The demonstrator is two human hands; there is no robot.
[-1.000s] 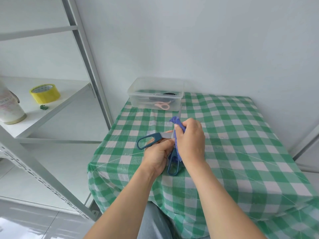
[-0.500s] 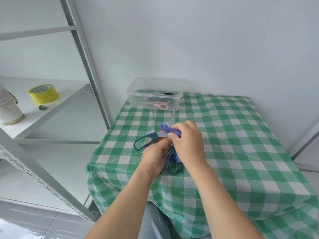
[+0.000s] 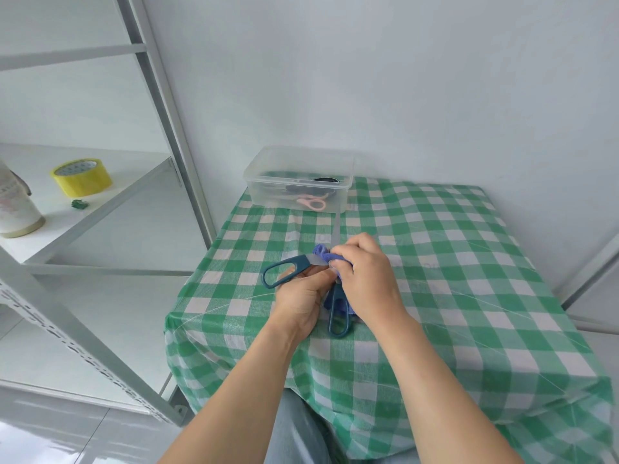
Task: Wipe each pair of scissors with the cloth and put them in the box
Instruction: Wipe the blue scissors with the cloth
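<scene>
The blue cloth (image 3: 321, 251) is pinched against a blade of the teal scissors (image 3: 299, 260) by the curled fingers of the right hand (image 3: 365, 279). The scissors are gripped near the pivot by the left hand (image 3: 302, 296), over the checked table (image 3: 469, 262). The clear box (image 3: 298, 152) stands at 12 o'clock, well apart, and the yellow tape (image 3: 82, 176) at 10.
</scene>
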